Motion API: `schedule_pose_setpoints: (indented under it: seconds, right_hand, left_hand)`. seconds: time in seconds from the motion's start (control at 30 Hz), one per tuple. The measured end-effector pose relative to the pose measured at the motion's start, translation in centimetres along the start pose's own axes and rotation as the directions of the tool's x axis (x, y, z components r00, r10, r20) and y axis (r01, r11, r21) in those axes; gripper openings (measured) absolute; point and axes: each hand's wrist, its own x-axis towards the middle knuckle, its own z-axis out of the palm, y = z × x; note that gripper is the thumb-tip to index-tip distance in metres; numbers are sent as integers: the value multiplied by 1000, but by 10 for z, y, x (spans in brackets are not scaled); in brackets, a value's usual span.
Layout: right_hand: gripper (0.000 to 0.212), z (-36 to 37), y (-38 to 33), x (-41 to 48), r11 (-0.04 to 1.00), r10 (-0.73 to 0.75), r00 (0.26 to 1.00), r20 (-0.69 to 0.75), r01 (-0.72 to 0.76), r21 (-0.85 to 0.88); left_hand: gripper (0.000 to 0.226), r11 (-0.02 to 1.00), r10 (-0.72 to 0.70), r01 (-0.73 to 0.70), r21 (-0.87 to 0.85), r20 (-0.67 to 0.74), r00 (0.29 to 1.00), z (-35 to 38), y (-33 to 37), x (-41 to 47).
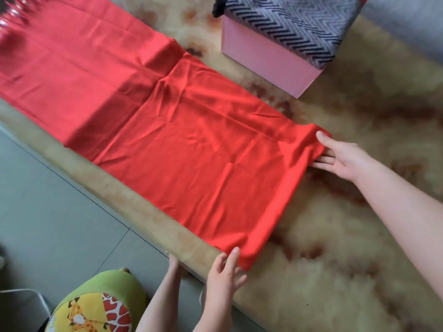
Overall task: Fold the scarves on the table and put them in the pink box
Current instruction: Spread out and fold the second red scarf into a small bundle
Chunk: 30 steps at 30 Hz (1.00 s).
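Across the beige, brown-mottled stone tabletop [335, 259] a long red fabric scarf [191, 164] lies flat. It runs from the far left to the near right, where its right part is folded over as a second layer. Its fringed end [14, 17] at the far left is blurred. The left hand [225, 269] holds the near right corner at the table's edge, with the thumb on top of the cloth and the fingers stretched beneath it. The right hand [342, 156] holds the far right corner the same way, thumb above and fingers tucked under the fabric. Well apart from the hands, beyond the scarf, stands the pink rectangular cardboard box [263, 61], holding a folded grey and black zigzag knitted scarf [287, 20]. Beside the table, a green round stool with a giraffe print [96, 305] stands on the grey tiled floor [48, 212].
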Motion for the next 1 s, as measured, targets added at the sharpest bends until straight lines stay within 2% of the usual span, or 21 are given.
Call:
schedule_pose_setpoints:
  seconds: [0.07, 0.13, 0.2, 0.3, 0.43, 0.53, 0.63, 0.67, 0.7, 0.77, 0.9, 0.93, 1.0]
  right_hand:
    - [22, 4, 8, -6, 994, 11, 998, 58, -5, -107]
    - [10, 6, 17, -7, 990, -53, 998, 25, 55, -129]
    - [13, 6, 21, -7, 990, -106, 993, -51, 100, -96]
    - [21, 5, 21, -8, 989, -139, 985, -107, 133, -60]
    - [32, 7, 18, -12, 988, -156, 974, -164, 153, -28]
    - [29, 7, 18, -15, 987, -160, 968, -194, 163, 2]
    - [20, 3, 16, -15, 987, -128, 971, -204, 144, 65]
    - [23, 2, 14, -16, 988, -118, 971, -207, 135, 73]
    - [34, 1, 13, -14, 989, -113, 968, -223, 130, 63]
    - [49, 2, 11, -16, 991, -130, 955, -267, 136, 2]
    - [50, 8, 15, -14, 987, -147, 940, -307, 119, -109]
    - [51, 9, 18, -12, 976, -188, 924, -333, 138, -168]
    - [53, 12, 25, -13, 868, -386, 839, -384, 189, -460]
  left_hand:
    - [28, 994, -1, 0, -110, -13, 1000, 0, 1, 1]
    - [39, 991, -8, 3, -136, -34, 999, 0, 1, 1]
    - [37, 995, -19, 17, -96, -19, 1000, 0, 0, -1]
    - [21, 996, -47, 49, -78, 38, 998, 1, -1, -3]
    - [31, 999, -36, 36, 2, 98, 995, -3, -4, -3]
    - [21, 998, -14, 9, 70, 73, 997, -7, -2, -4]
    - [21, 999, -40, 36, 40, 109, 993, -5, 2, -8]
    - [21, 998, -43, 39, 38, 111, 993, -4, 4, -9]
    - [22, 998, -46, 42, 39, 107, 993, -4, 5, -10]
    - [28, 997, -56, 49, 67, 94, 994, -5, 7, -10]
    - [36, 973, -104, 80, 218, 98, 990, -7, 12, -8]
    - [42, 956, -124, 92, 279, 98, 987, -8, 13, -6]
    - [51, 886, -67, 29, 463, 66, 996, -14, 21, -2]
